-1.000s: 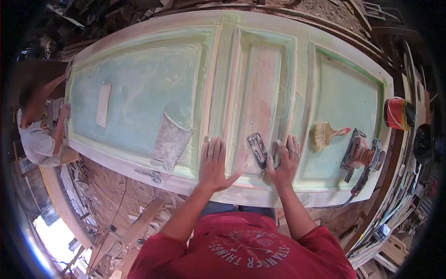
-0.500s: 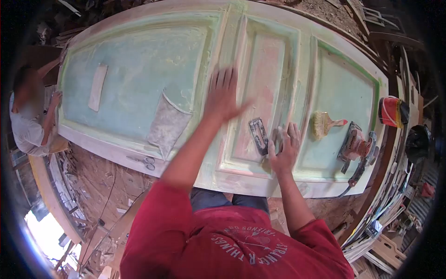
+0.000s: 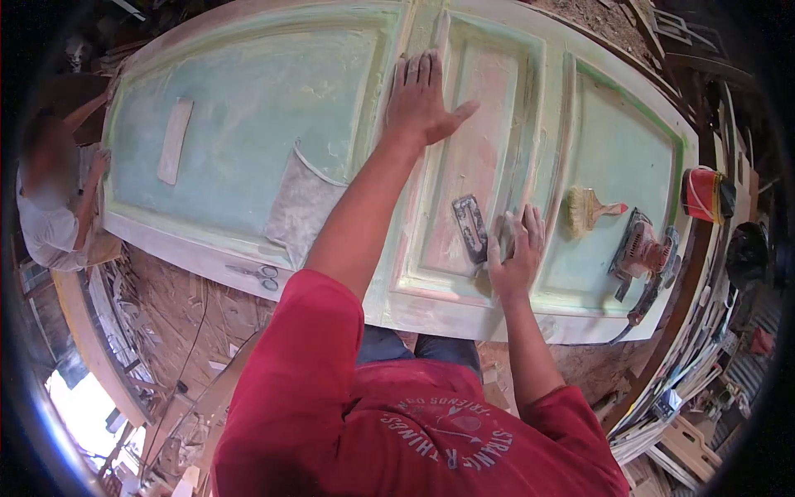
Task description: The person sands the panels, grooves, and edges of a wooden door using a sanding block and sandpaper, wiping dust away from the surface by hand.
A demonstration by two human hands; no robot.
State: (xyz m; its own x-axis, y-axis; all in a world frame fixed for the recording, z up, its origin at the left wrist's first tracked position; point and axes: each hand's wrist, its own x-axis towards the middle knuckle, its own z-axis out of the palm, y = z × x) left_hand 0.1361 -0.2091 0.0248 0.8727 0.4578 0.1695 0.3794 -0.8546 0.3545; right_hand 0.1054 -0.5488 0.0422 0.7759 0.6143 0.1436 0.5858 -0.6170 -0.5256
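Note:
A large panelled door (image 3: pixel 207 228) lies flat, pale green and pink with smeared filler. My left hand (image 3: pixel 422 99) rests flat on the strip left of the narrow middle panel, thumb spread and nothing held. On the frame strip right of that panel lies my right hand (image 3: pixel 515 253), its fingers extended and empty. Beside it is a dark, worn sanding block (image 3: pixel 470 229). A grey cloth (image 3: pixel 302 203) is partly hidden behind my left forearm. Scissors (image 3: pixel 258 275) sit on the door's near edge.
On the right panel are a brush (image 3: pixel 590 211) and a sander (image 3: pixel 644 253) with its cord. A red container (image 3: pixel 706 195) stands past the door's right end. A pale strip (image 3: pixel 175 141) lies on the left panel. Another person (image 3: pixel 54 199) has hands at the left edge.
My left hand has slid far up the door, away from my body. My right hand stays beside the sanding block. The view has shifted slightly.

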